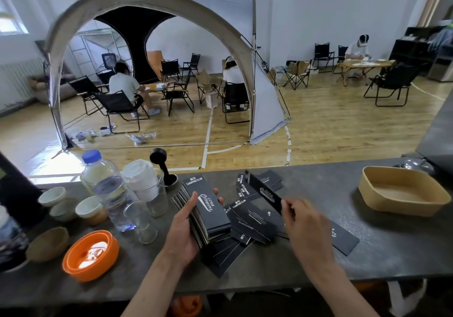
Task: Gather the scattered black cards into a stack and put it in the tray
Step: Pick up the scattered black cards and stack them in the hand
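Gathering is partly done. A thick stack of black cards [203, 216] sits in the left hand [182, 233], thumb pressed on the top card, fingertips curled around the far edge, the stack tilted and its lower end near the table [367, 250]. The right hand [302, 221] pinches a single black card [263, 192] between thumb and fingers, lifted off the table and angled away from the person, apart from the stack. Still to collect: loose cards [252, 221] overlapping in a heap between the two hands, a few more at the far side [247, 186], some under the stack toward the near edge [226, 255], and one long card [344, 240] to the right of the right hand. The tan tray [402, 205] stands well apart at the right end of the table and holds no cards that I can see. Judgement: roughly half collected; the remaining cards and the placing step are not yet done. Cups, glasses and a water bottle [107, 189] crowd the left side, just beside the stack.
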